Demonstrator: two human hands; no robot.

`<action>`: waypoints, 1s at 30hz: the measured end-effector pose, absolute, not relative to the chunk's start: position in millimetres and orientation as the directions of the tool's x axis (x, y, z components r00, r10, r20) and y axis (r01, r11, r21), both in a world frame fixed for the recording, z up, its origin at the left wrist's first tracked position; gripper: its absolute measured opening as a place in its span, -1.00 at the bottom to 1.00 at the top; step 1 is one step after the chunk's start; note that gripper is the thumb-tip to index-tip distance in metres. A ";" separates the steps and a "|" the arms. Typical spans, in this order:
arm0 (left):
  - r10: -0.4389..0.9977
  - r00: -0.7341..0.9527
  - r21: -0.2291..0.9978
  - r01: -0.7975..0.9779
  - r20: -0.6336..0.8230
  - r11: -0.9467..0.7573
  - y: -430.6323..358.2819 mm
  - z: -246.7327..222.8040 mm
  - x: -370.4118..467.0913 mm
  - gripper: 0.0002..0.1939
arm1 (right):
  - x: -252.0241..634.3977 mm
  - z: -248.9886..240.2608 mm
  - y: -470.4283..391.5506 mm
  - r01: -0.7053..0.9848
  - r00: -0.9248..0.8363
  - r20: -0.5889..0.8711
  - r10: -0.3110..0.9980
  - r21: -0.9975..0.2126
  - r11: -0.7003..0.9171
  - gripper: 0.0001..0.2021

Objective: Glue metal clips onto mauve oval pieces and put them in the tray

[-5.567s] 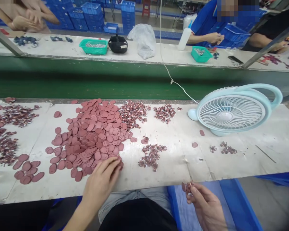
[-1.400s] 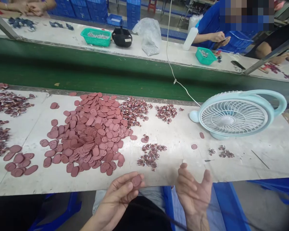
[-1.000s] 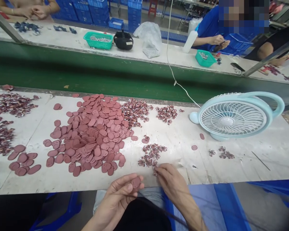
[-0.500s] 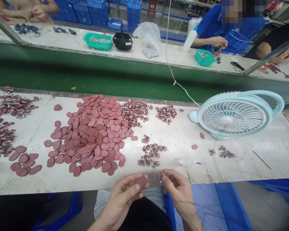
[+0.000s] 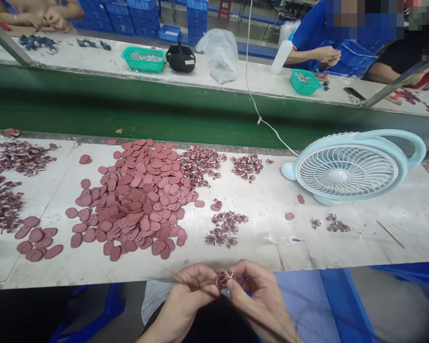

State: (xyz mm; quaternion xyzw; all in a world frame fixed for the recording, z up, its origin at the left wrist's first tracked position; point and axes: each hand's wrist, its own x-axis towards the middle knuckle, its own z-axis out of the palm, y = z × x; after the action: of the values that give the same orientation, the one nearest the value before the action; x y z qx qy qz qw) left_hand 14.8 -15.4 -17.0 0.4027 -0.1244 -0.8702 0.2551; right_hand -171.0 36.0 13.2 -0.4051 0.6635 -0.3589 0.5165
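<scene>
Close together at the table's near edge, my two hands meet over small reddish-brown pieces. My left hand (image 5: 196, 288) is closed on a flat reddish-brown oval disc (image 5: 219, 281), mostly hidden by fingers. Thumb and fingertips of my right hand (image 5: 252, 290) pinch a small brown piece with a pale loop (image 5: 229, 274), held against the disc. Beyond my hands lies a cluster of similar small brown pieces (image 5: 226, 228). A large heap of oval discs (image 5: 139, 195) spreads to the left of it.
A light-blue fan (image 5: 346, 171) stands at the right, its white cord (image 5: 268, 126) running upward. More small brown pieces (image 5: 200, 164) lie behind the cluster. Across a green divider (image 5: 186, 107), co-workers' hands work near green baskets (image 5: 143, 59). A blue crate (image 5: 346, 300) is below the table edge.
My hands have come together. The right hand moved left, bringing its small piece against the disc in my left hand. The view shifted slightly.
</scene>
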 end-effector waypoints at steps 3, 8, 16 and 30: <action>-0.588 -0.554 0.474 0.353 -0.589 -0.807 -11.8 -22.0 15.2 -0.66 | -168.2 18.5 32.1 -0.213 -0.141 -0.345 -0.928 -0.905 0.369 -0.78; -0.633 -0.483 0.533 0.346 -0.605 -0.772 -6.8 -23.3 14.7 -0.66 | -171.8 20.9 31.8 -0.263 -0.123 -0.238 -0.963 -0.928 0.263 -0.73; -0.653 -0.456 0.606 0.269 -0.604 -0.748 -16.2 -13.8 12.9 -0.67 | -171.2 23.9 35.8 -0.330 -0.103 -0.141 -0.985 -0.929 0.167 -0.82; -0.676 -0.435 0.634 0.263 -0.595 -0.727 -15.3 -22.2 15.9 -0.65 | -164.6 16.2 36.9 -0.227 -0.131 -0.144 -0.981 -0.959 0.172 -0.82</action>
State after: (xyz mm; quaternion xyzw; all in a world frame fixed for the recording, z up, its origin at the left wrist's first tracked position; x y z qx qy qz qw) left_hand 15.9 -15.3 -22.2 0.4468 -0.2313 -0.8148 0.2881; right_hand -164.6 36.9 16.2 -0.4854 0.6222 -0.4226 0.4457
